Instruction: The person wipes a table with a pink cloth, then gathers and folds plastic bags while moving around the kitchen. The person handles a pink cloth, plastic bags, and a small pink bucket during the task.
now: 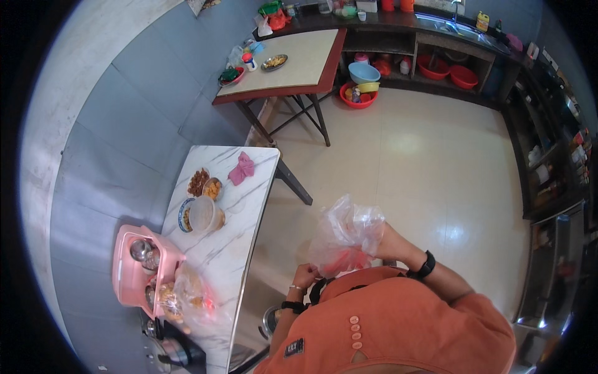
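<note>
A clear plastic bag (345, 229) with red on its lower part hangs in front of my body, above the floor. My right hand (384, 240) has hold of it on the right; the fingers are hidden behind or inside the crumpled film. My left hand (306, 276) pinches the bag's lower left edge between curled fingers. Left of me, a marble-patterned table (243, 233) bears a translucent plastic tub (203, 215), a patterned bowl (185, 216), a bowl of orange food pieces (212, 189) and a heap of brown pieces (198, 182).
A pink plastic basket (170, 248) with jars stands against the wall, beside another filled plastic bag (191, 290) and a gas stove (173, 350). A pink cloth (242, 168) lies at the table's far end. Beyond are a second table (299, 56), basins (364, 73) and a sink counter (387, 18).
</note>
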The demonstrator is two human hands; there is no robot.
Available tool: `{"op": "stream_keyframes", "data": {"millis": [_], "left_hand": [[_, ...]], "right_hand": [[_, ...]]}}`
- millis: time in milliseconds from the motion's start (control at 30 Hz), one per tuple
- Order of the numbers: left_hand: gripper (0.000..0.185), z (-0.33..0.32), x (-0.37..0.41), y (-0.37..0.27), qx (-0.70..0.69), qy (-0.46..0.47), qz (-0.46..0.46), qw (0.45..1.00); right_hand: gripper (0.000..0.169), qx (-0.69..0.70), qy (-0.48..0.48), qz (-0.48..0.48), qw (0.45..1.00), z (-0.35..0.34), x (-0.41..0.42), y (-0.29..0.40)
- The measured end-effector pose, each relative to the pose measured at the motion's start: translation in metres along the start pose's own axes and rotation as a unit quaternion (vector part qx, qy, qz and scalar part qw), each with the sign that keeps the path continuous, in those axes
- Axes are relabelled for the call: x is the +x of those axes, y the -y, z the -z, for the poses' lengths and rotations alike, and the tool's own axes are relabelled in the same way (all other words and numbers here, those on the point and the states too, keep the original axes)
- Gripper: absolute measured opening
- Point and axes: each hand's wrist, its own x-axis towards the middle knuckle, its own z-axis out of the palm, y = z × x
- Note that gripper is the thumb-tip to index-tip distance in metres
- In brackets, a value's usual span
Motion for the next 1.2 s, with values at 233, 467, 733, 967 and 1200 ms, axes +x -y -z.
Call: {"op": "stream_keyframes", "data": {"millis": [233,467,733,967,1200], "left_hand": [[0.018,0.001,0.003,0.002,0.037,-0.001,0.005,0.999],[0.013,0.001,0.006,0.002,0.07,0.007,-0.004,0.998],[0.014,0.005,0.014,0.02,0.056,0.002,0.009,0.998],[0.012,0.004,0.014,0.02,0.047,0.003,0.012,0.999],[0.009,0.003,0.011,0.014,0.053,0.007,0.005,0.999]], "right_hand": [[0.031,-0.024,-0.002,0.016,1.0,0.0,-0.002,-0.003],[0.031,-0.02,-0.002,0.02,1.0,0.0,-0.002,-0.001],[0.031,-0.029,-0.001,0.026,0.999,-0.001,-0.003,-0.004],[0.031,-0.032,0.003,0.022,0.999,-0.001,-0.002,0.0],[0.026,-0.046,0.003,0.04,0.998,0.001,-0.003,-0.003]]}}
